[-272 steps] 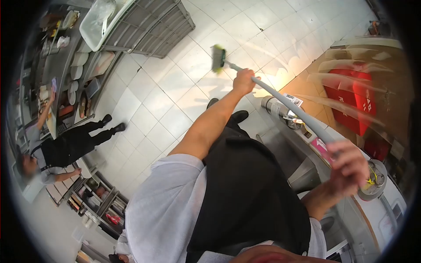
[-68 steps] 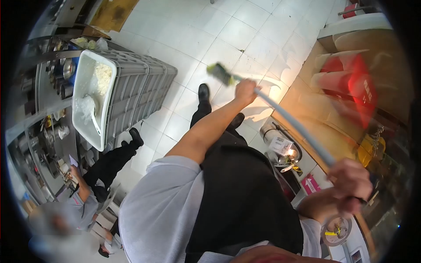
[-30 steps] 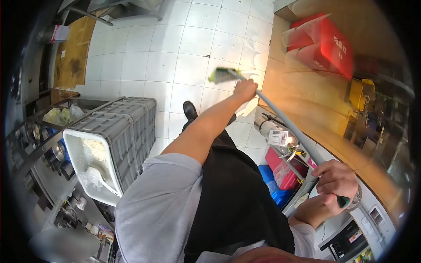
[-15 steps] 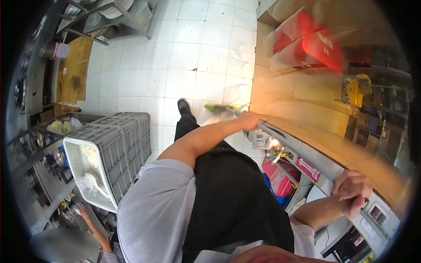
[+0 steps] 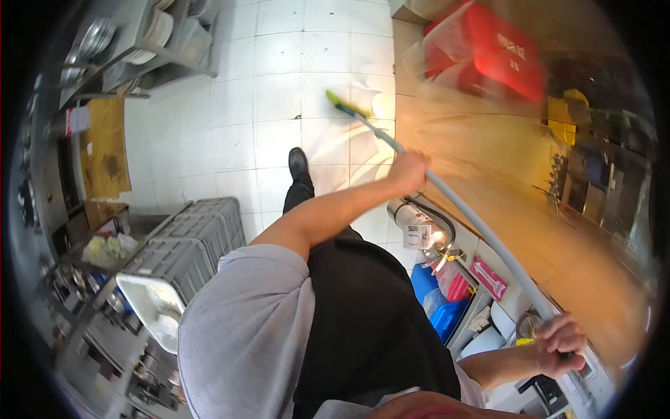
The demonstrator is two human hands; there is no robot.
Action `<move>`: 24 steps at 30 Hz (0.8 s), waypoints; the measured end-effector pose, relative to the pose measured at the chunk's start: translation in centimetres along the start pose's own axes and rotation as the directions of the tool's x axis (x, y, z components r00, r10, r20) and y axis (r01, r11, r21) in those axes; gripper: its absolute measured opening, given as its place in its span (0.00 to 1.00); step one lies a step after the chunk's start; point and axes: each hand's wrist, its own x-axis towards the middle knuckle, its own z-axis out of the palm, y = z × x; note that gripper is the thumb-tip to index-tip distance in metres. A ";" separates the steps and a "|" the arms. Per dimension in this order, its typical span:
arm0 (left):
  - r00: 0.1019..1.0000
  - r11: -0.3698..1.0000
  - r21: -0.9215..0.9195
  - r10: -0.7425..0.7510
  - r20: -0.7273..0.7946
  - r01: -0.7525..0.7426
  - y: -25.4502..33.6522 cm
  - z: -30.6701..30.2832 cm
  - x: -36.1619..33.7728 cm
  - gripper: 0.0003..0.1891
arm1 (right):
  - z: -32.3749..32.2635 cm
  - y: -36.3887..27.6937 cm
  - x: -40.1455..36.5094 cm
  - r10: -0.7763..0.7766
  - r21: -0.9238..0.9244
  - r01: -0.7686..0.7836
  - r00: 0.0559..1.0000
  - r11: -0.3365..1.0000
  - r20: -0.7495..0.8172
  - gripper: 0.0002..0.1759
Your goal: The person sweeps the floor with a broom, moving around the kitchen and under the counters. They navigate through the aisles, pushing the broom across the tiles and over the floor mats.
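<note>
A long grey-handled broom [image 5: 488,241] runs slantwise across the view, its green bristle head [image 5: 345,103] on the white tiled floor [image 5: 272,105]. My left hand [image 5: 410,172] is wrapped round the pole partway down, with that arm stretched across my body. Near the upper end of the pole, my right hand [image 5: 562,344] is closed on it at the lower right. My black shoe [image 5: 298,162] stands on the tiles, a short way from the bristles.
Stacked grey crates [image 5: 188,241] with a white tub [image 5: 150,307] stand to my left. A metal rack [image 5: 164,59] with plates is at upper left. On my right are a red box [image 5: 488,52], a brown-lit wall panel [image 5: 481,153] and a silver cylinder [image 5: 415,216] with a black hose.
The broom head has swung forward over the tiles, away from me. My right hand has moved lower in the view; another person's arm at lower left is out of sight.
</note>
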 end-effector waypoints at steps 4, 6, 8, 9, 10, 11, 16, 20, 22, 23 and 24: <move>0.935 0.957 -0.254 0.214 0.284 -0.142 6.1 2.5 -1.3 0.13 | -0.8 -3.8 3.2 0.105 -0.013 -0.104 0.981 0.994 0.164 0.25; 0.789 0.963 -0.216 0.259 0.557 -0.164 6.9 2.4 -0.5 0.11 | -0.7 -2.7 4.6 0.196 -0.033 -0.194 0.946 0.980 0.258 0.21; 0.805 0.971 -0.171 0.232 0.546 -0.165 1.6 9.5 1.6 0.12 | 1.1 2.8 5.6 0.230 -0.038 -0.227 0.951 0.973 0.205 0.20; 0.878 0.982 -0.121 0.185 0.442 -0.146 -2.1 8.8 3.8 0.10 | 3.6 6.5 6.8 0.218 -0.060 -0.212 0.967 0.975 0.135 0.21; 0.939 0.991 -0.065 0.134 0.317 -0.119 -6.0 7.1 6.2 0.09 | 5.7 8.1 8.3 0.219 -0.099 -0.204 0.960 0.974 0.174 0.21; 0.968 0.993 -0.015 0.121 0.219 -0.120 -8.7 5.5 8.1 0.08 | 7.1 9.0 9.2 0.220 -0.135 -0.194 0.951 0.972 0.217 0.21; 0.997 0.998 0.002 0.065 -0.033 -0.064 -7.4 -0.4 10.5 0.08 | 7.6 5.9 8.9 0.143 -0.152 -0.127 0.985 0.980 0.094 0.24; 0.957 0.983 -0.116 0.167 0.238 -0.143 0.2 -3.7 3.6 0.10 | 7.5 -2.5 8.9 0.111 -0.116 -0.111 0.994 0.987 -0.002 0.28; 0.921 0.962 -0.223 0.223 0.320 -0.156 2.1 -3.8 -0.3 0.09 | 7.4 -4.2 9.8 0.136 -0.064 -0.131 0.989 0.989 0.065 0.27; 0.904 0.955 -0.248 0.243 0.351 -0.161 1.9 -4.4 -1.7 0.10 | 7.1 -3.8 10.3 0.130 -0.064 -0.126 0.989 0.990 0.069 0.27; 0.907 0.956 -0.246 0.242 0.344 -0.161 0.6 -4.1 -2.1 0.10 | 6.8 -2.5 10.9 0.178 -0.027 -0.176 0.973 0.984 0.148 0.26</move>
